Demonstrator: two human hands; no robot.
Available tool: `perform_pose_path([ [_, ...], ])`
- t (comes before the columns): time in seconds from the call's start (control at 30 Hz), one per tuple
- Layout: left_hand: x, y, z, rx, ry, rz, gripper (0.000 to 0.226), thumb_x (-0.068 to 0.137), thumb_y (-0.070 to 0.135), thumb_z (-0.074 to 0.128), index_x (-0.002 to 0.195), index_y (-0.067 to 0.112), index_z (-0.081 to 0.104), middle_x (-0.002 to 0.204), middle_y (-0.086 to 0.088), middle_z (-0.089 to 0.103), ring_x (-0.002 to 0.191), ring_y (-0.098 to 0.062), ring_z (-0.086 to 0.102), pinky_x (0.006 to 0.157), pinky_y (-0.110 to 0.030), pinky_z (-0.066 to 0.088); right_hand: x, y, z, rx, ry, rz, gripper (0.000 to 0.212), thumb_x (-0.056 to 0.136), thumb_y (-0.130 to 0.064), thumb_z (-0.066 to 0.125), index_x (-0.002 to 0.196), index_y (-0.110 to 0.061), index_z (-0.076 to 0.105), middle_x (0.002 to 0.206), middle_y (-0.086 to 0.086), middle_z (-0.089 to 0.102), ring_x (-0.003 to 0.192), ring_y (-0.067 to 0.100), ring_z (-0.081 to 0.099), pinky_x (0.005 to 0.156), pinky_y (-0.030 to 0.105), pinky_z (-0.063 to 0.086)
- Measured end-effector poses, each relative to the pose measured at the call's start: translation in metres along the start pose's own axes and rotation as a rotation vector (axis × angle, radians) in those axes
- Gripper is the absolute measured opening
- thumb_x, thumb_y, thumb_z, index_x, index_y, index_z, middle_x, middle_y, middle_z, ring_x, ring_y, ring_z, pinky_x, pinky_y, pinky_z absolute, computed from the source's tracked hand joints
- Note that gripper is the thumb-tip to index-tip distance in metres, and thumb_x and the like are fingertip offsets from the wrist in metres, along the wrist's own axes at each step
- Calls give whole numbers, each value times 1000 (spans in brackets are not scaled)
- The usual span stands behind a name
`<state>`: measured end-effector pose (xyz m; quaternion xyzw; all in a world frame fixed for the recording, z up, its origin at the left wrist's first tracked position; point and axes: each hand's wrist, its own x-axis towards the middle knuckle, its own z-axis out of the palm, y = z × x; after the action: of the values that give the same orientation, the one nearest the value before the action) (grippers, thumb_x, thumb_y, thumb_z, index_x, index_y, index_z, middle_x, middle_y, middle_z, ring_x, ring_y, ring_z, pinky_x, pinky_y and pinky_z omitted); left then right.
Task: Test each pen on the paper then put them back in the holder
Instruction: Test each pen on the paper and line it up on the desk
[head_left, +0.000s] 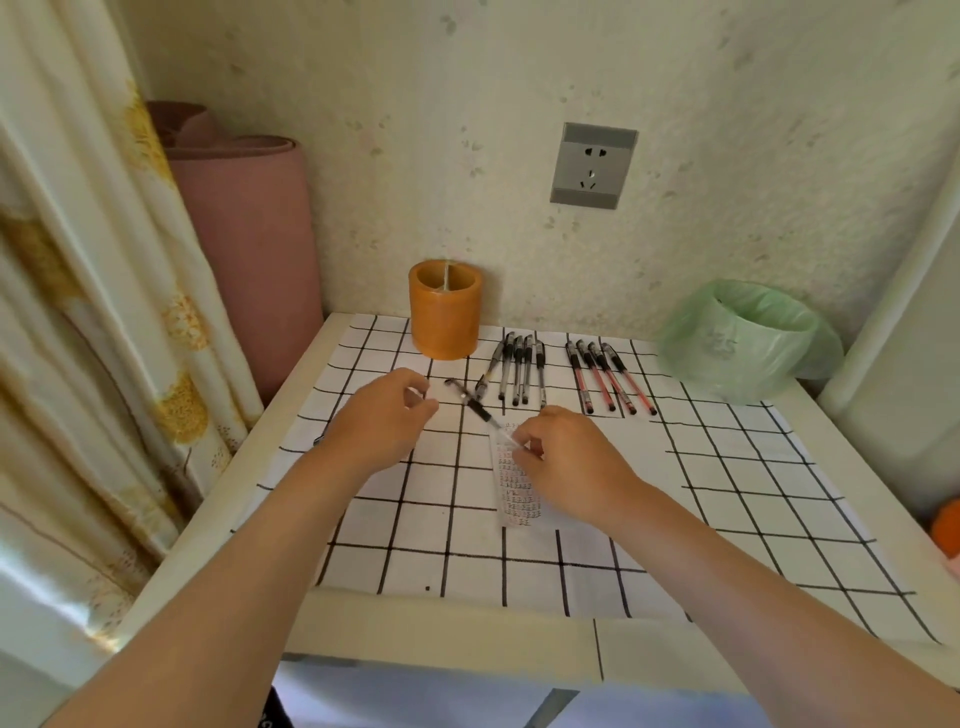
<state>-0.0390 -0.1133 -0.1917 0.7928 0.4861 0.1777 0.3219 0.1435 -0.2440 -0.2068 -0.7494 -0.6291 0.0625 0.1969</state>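
The right hand (566, 457), at frame centre, pinches the tip end of a black-capped clear-barrel pen (480, 410), fingers closed around it above the narrow strip of scribbled white paper (517, 493). The left hand (384, 421), left of centre, is half curled; whether it holds the cap cannot be told. Uncap fully, steady the paper, and write with light pressure. The orange cylindrical holder (445, 317) stands upper centre on the grid-patterned tabletop (727, 493).
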Motion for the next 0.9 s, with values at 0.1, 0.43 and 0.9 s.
perform_pose_path([
  [0.1, 4, -24, -7, 457, 61, 41, 37, 99, 33, 52, 135, 26, 51, 130, 1, 54, 122, -20, 44, 90, -36, 44, 17, -6, 5, 88, 52, 148, 25, 95, -19, 62, 118, -13, 70, 106, 6, 69, 82, 14, 63, 75, 24, 50],
  [0.43, 0, -50, -22, 567, -22, 20, 31, 95, 15, 54, 125, 25, 58, 122, -3, 51, 116, -22, 45, 88, -36, 49, 87, -45, 28, 215, 102, 364, 27, 88, -1, 58, 114, 2, 63, 104, 17, 70, 94, 28, 67, 79, 33, 55],
  [0.9, 2, -46, -25, 415, -109, 34, 32, 95, 9, 55, 121, 24, 68, 116, -2, 65, 102, -21, 61, 88, -35, 55, 108, -40, 31, -114, -118, 216, 28, 100, -30, 50, 118, -20, 69, 117, 2, 71, 103, 21, 65, 88, 36, 56],
])
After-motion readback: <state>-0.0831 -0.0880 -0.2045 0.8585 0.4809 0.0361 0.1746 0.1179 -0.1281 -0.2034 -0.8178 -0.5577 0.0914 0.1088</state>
